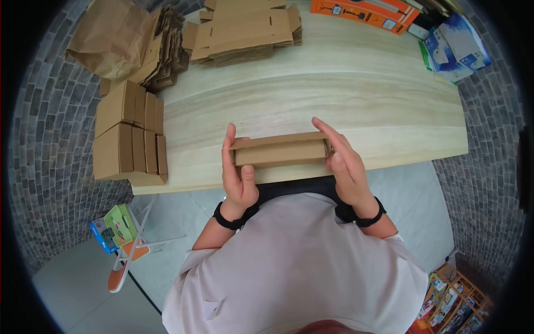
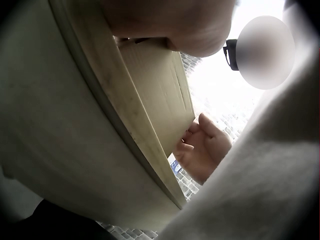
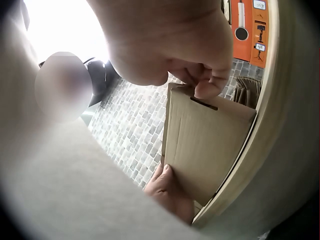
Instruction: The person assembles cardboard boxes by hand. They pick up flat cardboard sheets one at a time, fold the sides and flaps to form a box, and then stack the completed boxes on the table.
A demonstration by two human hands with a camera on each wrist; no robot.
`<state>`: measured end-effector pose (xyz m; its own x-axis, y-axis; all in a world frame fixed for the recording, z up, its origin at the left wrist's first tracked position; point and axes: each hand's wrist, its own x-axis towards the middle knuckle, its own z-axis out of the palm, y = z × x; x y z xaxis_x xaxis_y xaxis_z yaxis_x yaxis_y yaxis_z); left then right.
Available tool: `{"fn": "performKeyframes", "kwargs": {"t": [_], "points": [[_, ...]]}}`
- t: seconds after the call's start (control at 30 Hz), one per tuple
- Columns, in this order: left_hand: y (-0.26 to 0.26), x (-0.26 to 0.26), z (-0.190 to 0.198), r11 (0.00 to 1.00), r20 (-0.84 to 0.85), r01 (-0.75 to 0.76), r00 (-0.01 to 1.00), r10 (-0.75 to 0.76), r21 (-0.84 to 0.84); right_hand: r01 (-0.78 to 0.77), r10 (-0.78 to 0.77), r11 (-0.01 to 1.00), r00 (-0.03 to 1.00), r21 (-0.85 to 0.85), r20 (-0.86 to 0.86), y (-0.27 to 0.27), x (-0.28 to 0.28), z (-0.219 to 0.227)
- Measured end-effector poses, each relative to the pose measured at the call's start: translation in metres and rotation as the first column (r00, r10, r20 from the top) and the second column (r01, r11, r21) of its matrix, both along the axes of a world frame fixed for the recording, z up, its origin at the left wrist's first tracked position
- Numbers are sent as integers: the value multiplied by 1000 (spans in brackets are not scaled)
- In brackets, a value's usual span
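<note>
A long, narrow brown cardboard box (image 1: 281, 156) lies between the two hands near the table's front edge, its long side across the body. My left hand (image 1: 239, 175) touches its left end, fingers extended and thumb raised. At the right end rests my right hand (image 1: 349, 175), with the index finger extended. In the left wrist view, a broad side of the box (image 2: 160, 95) shows below my left hand (image 2: 175, 22), and my right hand (image 2: 204, 150) is at the far end. The right wrist view shows a slot in the cardboard (image 3: 205, 140) beside my right hand's fingertips (image 3: 207, 90).
Folded brown boxes (image 1: 130, 136) stand stacked at the table's left. Flat cardboard pieces (image 1: 245, 36) and a brown paper bag (image 1: 111, 39) lie at the back left. An orange box (image 1: 361, 14) and blue-white packages (image 1: 456, 47) sit at the back right.
</note>
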<state>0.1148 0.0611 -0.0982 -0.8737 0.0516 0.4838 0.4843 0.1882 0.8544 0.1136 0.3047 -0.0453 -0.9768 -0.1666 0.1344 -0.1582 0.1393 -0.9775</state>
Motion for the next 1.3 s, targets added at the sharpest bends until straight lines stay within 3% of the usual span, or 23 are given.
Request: {"fn": "performKeyframes", "kwargs": {"t": [0.1, 0.17, 0.23, 0.43, 0.5, 0.83, 1.07, 1.3], "points": [[2, 0, 0, 1000, -7, -15, 1000, 15, 0, -35, 39, 996, 998, -81, 47, 1, 1, -4], [4, -1, 2, 1000, 7, -18, 1000, 18, 10, 7, 38, 984, 967, -177, 251, 1, 2, -9], [7, -2, 5, 990, 27, 10, 1000, -14, 138, -5, 52, 980, 971, -199, 233, 0, 0, -10], [12, -9, -1, 971, 17, -66, 998, 63, 230, 1, 32, 972, 990, -235, 136, -8, 1, -12], [11, -10, 3, 981, 28, -73, 997, 69, 179, 9, 12, 967, 996, -255, 83, -9, 1, -13], [19, -10, 19, 995, -8, -94, 996, 94, -32, 121, -44, 929, 974, -349, 221, -9, -5, -9], [12, -15, 9, 1000, -10, -14, 1000, 14, -12, 72, -15, 935, 986, -347, 165, -7, -8, -12], [7, -14, 10, 989, 69, 77, 994, -86, 125, 35, 12, 952, 988, -304, 151, -4, -9, -15]]}}
